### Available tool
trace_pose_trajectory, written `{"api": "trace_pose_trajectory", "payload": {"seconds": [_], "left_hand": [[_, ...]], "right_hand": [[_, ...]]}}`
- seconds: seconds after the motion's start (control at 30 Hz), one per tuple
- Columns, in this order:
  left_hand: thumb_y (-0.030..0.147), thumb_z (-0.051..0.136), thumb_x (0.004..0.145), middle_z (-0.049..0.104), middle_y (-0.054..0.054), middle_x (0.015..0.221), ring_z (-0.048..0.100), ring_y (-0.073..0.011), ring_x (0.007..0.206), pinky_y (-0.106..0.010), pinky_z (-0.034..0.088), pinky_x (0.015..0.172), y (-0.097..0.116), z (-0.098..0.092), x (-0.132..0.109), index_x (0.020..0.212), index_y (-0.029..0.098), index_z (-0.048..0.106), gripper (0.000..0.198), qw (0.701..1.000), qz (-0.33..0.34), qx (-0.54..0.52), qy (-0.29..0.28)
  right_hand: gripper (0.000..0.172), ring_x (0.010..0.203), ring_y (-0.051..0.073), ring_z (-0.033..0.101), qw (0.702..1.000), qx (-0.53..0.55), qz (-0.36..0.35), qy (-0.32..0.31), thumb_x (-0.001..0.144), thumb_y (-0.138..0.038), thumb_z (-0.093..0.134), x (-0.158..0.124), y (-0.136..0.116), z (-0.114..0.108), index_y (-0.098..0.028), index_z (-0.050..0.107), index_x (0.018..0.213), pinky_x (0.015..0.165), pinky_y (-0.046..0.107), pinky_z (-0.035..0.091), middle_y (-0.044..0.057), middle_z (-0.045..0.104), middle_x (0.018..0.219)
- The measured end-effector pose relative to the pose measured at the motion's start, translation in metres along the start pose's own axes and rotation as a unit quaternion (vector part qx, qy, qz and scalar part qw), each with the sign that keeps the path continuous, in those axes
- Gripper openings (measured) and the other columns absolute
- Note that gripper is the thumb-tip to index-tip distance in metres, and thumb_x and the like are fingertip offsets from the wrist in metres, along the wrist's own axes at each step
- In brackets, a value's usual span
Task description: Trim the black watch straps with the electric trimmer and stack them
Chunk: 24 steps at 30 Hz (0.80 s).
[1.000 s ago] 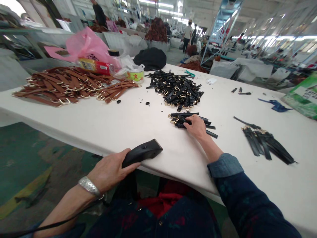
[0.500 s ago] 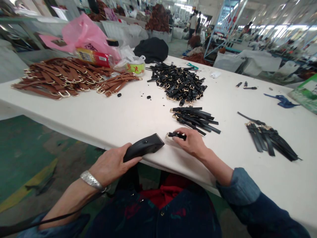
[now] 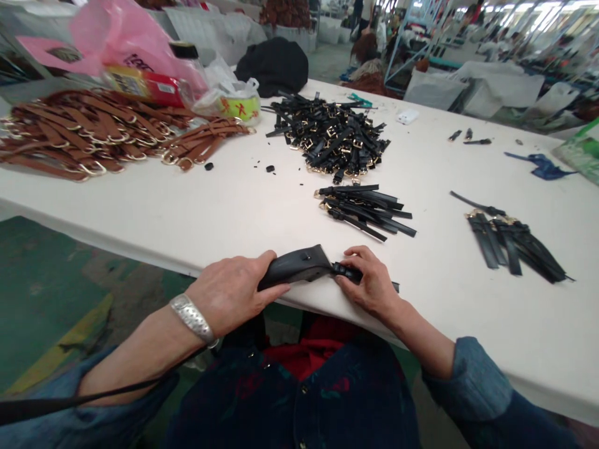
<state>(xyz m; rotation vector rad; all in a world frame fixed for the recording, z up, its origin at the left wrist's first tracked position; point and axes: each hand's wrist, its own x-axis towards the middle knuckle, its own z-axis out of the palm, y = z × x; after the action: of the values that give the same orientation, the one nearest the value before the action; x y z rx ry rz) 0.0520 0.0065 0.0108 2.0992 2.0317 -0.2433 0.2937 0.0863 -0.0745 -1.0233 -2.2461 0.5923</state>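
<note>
My left hand [image 3: 241, 290] is wrapped round a black handheld tool [image 3: 297, 265] shaped like a hair clipper; its exact kind is unclear. The tool's wide end points right and meets, or nearly meets, the near end of a short black buckle strap [image 3: 346, 272]. My right hand [image 3: 372, 284] pinches that strap at the table's front edge, and its tail shows past the fingers. Just beyond lies a small bundle of black buckle straps [image 3: 367, 209]. A larger heap of black straps with gold buckles [image 3: 334, 137] is behind it.
Brown straps with metal rings [image 3: 103, 134] cover the left of the white table [image 3: 163, 218]. Another group of black straps [image 3: 515, 246] lies at right. A pink bag [image 3: 121, 40], a black cloth item [image 3: 276, 65] and a blue piece [image 3: 543, 167] are also around. A dark cord [image 3: 116, 390] runs along my left forearm.
My left hand has moved the tool rightward, up to the strap's end. My right hand still pinches the strap, now lower in view. The camera view has shifted slightly.
</note>
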Motion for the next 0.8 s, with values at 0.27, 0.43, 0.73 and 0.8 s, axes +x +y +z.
{"api": "trace_pose_trajectory", "payload": {"seconds": [0.27,0.43,0.73,0.8], "left_hand": [[0.061,0.040,0.077,0.066,-0.010,0.072,0.062,-0.0265,0.065,-0.032,0.037,0.055,0.011,-0.014,0.021,0.095,0.021,0.057,0.047,0.998,0.006,0.014,-0.054],[0.062,0.039,0.077,0.066,-0.009,0.072,0.062,-0.0249,0.064,-0.032,0.038,0.056,0.011,-0.011,0.022,0.095,0.020,0.056,0.048,0.998,-0.005,-0.004,-0.058],[0.063,0.040,0.076,0.065,-0.007,0.068,0.060,-0.0221,0.060,-0.030,0.036,0.053,0.001,-0.004,0.013,0.093,0.020,0.057,0.049,0.999,-0.006,-0.017,-0.041],[0.063,0.041,0.076,0.065,-0.007,0.067,0.060,-0.0220,0.060,-0.030,0.036,0.053,0.000,-0.004,0.012,0.092,0.020,0.057,0.049,0.999,-0.007,-0.020,-0.040]], "right_hand": [[0.015,0.094,0.021,0.057,1.000,0.018,0.020,-0.011,0.061,-0.012,0.057,0.002,-0.004,-0.005,-0.019,0.055,0.074,0.084,0.034,0.047,0.010,0.054,0.105],[0.019,0.105,0.026,0.052,1.000,-0.017,0.015,-0.017,0.057,-0.013,0.058,-0.004,0.000,-0.012,-0.018,0.055,0.075,0.091,0.039,0.044,0.012,0.052,0.112],[0.028,0.095,0.021,0.055,1.000,0.008,-0.026,-0.008,0.068,-0.010,0.055,-0.011,-0.003,-0.013,-0.021,0.059,0.093,0.086,0.035,0.047,0.008,0.058,0.099],[0.023,0.093,0.021,0.055,0.999,-0.021,-0.046,-0.018,0.073,-0.015,0.057,-0.008,-0.006,-0.012,-0.021,0.060,0.095,0.083,0.035,0.047,0.008,0.060,0.097]]}}
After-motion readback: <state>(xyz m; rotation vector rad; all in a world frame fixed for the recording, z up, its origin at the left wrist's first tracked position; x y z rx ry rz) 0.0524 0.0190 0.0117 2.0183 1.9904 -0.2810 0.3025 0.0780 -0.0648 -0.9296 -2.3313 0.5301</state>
